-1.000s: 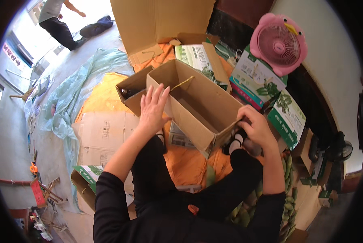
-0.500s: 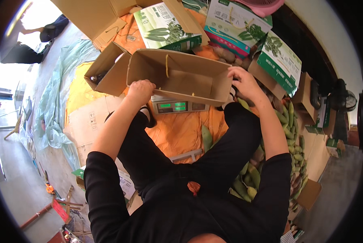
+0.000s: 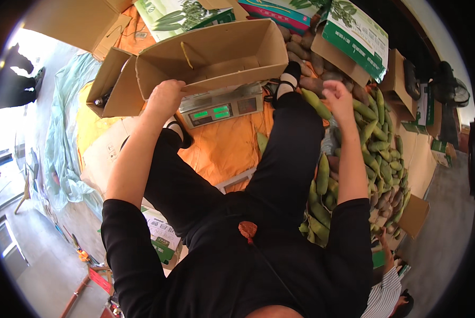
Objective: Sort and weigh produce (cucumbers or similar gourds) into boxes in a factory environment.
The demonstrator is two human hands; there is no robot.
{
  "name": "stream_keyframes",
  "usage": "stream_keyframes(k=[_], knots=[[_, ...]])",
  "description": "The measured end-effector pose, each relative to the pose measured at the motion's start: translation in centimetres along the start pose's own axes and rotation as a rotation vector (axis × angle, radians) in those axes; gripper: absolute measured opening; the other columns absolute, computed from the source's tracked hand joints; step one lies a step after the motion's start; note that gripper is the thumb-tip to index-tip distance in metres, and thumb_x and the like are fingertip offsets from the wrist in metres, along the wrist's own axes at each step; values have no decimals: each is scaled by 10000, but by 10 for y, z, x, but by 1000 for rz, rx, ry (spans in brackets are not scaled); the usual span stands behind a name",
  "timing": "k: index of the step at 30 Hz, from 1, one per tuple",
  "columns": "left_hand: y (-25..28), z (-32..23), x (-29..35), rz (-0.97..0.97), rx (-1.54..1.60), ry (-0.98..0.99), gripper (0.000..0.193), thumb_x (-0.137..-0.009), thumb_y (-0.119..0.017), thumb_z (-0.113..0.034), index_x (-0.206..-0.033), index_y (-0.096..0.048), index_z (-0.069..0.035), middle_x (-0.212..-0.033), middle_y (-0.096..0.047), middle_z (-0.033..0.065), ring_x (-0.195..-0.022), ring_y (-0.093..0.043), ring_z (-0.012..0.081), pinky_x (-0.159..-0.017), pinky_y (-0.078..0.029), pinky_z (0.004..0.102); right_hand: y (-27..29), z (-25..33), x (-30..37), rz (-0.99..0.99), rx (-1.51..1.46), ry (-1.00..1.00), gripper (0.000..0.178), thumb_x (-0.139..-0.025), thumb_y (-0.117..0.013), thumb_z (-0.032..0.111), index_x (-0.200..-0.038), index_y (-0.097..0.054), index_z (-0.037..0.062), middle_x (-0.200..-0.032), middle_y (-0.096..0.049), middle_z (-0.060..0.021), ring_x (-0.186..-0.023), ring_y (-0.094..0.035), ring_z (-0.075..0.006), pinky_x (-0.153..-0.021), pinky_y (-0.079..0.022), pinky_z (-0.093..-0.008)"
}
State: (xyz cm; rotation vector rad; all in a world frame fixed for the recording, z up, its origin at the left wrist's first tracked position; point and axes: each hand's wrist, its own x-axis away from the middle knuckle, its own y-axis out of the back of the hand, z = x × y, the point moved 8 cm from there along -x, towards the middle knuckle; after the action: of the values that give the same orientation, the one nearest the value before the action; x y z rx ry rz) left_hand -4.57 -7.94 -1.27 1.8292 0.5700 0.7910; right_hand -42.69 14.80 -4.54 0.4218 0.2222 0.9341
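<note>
An open, long cardboard box [image 3: 232,55] rests on a digital scale [image 3: 221,108] with green-lit displays. A thin yellowish strip sticks up inside the box. My left hand [image 3: 166,98] is closed on the box's near left edge. Off to the right, my right hand [image 3: 338,100] hangs with its fingers loosely curled and apart, holding nothing I can see. It is above a heap of long green vegetables [image 3: 378,146], near several reddish-brown oblong ones [image 3: 301,50].
A smaller open carton [image 3: 109,93] stands left of the box. Printed green-and-white cartons [image 3: 354,37] lie at the back. Orange sheeting [image 3: 211,159] covers the floor, with crumpled clear plastic [image 3: 62,153] at left. A black fan [image 3: 449,90] stands at right. Another person [image 3: 383,291] shows at lower right.
My right hand has let go of the box's right end and moved right over the vegetables. The left hand stays on the box. The whole view has shifted, and a person has appeared at lower right.
</note>
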Motion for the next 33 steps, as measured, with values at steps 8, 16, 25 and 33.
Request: stream_keyframes(k=[8,16,25,33], knots=[[22,8,19,-57,24,-17,463,-782,-653,-193,-1229,-560,-113,-1213,-560,108,-1175,-482,303,-997,-355,438,-73,-145,120,188,255,-212,126,-783,-612,28,-907,-636,17,-822,-645,-92,-741,-604,-173,-686,-479,-298],[65,6,31,-66,-32,61,498,-780,-675,-161,-1253,-540,-81,-1292,-512,129,-1230,-441,314,-1028,-356,394,-131,-243,175,337,250,-211,233,-763,-605,-4,-994,-593,21,-842,-635,-81,-769,-606,-199,-695,-484,-329],[25,28,37,-52,-167,307,554,-743,-723,-214,-1267,-551,-173,-1434,-365,101,-1396,-168,330,-1060,-201,617,-161,-242,159,273,91,-265,271,-757,-617,-6,-1022,-575,23,-867,-629,-77,-788,-604,-198,-702,-486,-333],[25,21,27,-97,-132,216,504,-736,-719,-163,-1223,-590,-183,-1415,-383,97,-1384,-201,317,-1063,-231,595,-174,-232,152,222,-31,-335,306,-751,-628,-8,-1048,-559,24,-888,-623,-74,-804,-601,-197,-708,-488,-337]])
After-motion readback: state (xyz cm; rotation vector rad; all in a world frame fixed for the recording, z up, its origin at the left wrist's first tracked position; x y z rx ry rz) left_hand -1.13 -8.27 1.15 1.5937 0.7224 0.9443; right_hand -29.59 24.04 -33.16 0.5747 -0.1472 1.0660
